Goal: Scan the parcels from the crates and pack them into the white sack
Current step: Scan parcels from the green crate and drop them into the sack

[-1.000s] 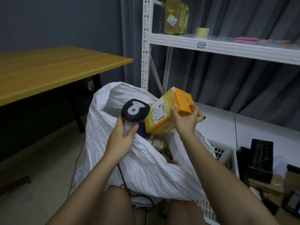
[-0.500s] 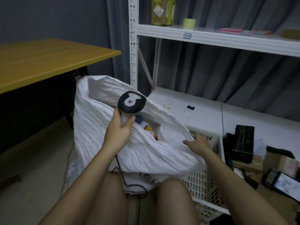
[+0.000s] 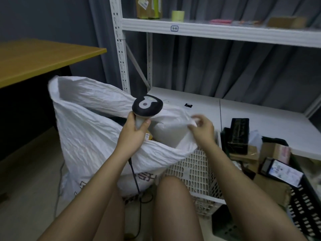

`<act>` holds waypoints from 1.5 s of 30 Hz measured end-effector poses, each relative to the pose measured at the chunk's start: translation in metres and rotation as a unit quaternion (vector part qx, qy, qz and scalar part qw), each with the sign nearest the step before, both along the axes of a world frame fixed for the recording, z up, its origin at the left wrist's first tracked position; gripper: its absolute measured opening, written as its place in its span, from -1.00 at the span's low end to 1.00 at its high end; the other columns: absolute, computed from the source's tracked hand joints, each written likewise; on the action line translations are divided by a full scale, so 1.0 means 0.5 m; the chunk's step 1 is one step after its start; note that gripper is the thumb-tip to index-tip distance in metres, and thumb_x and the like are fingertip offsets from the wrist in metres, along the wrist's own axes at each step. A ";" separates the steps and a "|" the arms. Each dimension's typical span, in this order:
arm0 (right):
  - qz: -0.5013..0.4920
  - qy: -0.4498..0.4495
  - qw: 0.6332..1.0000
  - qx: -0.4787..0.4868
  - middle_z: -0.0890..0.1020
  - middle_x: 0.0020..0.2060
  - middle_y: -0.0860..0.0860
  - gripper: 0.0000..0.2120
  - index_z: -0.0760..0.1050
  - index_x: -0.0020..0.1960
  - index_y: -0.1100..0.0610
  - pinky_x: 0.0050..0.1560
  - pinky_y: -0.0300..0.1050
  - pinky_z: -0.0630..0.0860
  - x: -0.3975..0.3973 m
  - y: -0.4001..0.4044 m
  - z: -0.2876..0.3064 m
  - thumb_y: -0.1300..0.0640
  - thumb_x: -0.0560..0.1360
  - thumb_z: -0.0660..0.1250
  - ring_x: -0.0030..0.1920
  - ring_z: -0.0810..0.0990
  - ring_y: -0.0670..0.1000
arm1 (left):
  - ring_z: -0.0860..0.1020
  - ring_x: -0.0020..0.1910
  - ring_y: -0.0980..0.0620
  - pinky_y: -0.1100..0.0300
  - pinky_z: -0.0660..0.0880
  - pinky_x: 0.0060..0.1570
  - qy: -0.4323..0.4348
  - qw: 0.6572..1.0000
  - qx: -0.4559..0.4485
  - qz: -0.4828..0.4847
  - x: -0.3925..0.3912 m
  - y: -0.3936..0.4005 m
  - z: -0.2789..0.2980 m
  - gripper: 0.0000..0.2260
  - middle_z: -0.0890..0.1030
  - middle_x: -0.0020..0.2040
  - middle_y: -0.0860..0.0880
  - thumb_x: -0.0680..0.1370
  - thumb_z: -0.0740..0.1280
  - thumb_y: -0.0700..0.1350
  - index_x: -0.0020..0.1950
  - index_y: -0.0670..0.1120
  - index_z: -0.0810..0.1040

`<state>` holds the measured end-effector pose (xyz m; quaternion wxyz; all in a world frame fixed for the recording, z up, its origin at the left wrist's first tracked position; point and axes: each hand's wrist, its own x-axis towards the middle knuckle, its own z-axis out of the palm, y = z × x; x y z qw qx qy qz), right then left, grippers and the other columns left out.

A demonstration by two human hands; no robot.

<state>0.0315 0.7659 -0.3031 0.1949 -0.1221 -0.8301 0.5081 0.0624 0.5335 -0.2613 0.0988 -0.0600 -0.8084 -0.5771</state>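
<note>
Parcels (image 3: 276, 152) wait in the dark crate (image 3: 305, 202), closest to the right hand (image 3: 202, 128), which pinches the white sack (image 3: 90, 129) rim. Left hand (image 3: 134, 130) grips the scanner (image 3: 147, 106).

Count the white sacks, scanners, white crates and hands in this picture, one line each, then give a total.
white sack: 1
scanner: 1
white crate: 1
hands: 2 (left hand, right hand)
Total: 5
</note>
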 end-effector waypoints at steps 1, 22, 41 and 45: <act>0.019 0.057 0.998 0.010 0.58 -0.12 -0.06 -0.69 0.57 0.13 0.05 -0.17 -0.36 0.44 -0.002 -0.014 0.042 0.30 0.44 0.41 -0.12 0.55 -0.04 | 0.43 0.31 0.03 0.03 0.36 0.31 0.005 1.000 0.000 -0.001 0.002 0.003 0.005 -0.43 0.46 0.32 0.08 0.45 0.27 0.16 0.43 0.04 0.30; -0.101 -0.012 0.953 -0.286 0.64 -0.10 0.06 -0.85 0.54 0.11 0.13 -0.25 -0.26 0.57 0.226 0.255 -0.065 0.29 0.57 0.31 -0.15 0.63 0.01 | 0.45 0.16 0.10 0.14 0.38 0.12 0.059 0.979 -0.004 -0.197 0.056 0.331 0.034 -0.63 0.47 0.15 0.13 0.57 0.30 -0.06 0.35 0.04 0.31; -0.292 -0.240 0.919 -0.109 0.60 0.00 0.18 -0.78 0.51 0.18 0.30 -0.20 -0.14 0.43 0.375 0.574 -0.399 0.33 0.55 0.27 -0.13 0.52 0.09 | 0.39 0.23 0.16 0.26 0.32 0.19 -0.168 0.912 -0.010 -0.375 0.115 0.653 -0.323 -0.56 0.42 0.24 0.11 0.59 0.27 -0.11 0.44 0.00 0.24; -0.255 -0.256 0.932 -0.008 0.49 0.24 0.18 -0.69 0.48 0.25 0.22 0.01 -0.11 0.46 0.311 0.621 -0.426 0.25 0.52 0.34 0.09 0.53 0.14 | 0.44 0.20 0.24 0.39 0.35 0.17 -0.201 0.914 0.008 -0.352 0.083 0.660 -0.388 -0.61 0.45 0.24 0.12 0.58 0.29 -0.17 0.38 0.02 0.28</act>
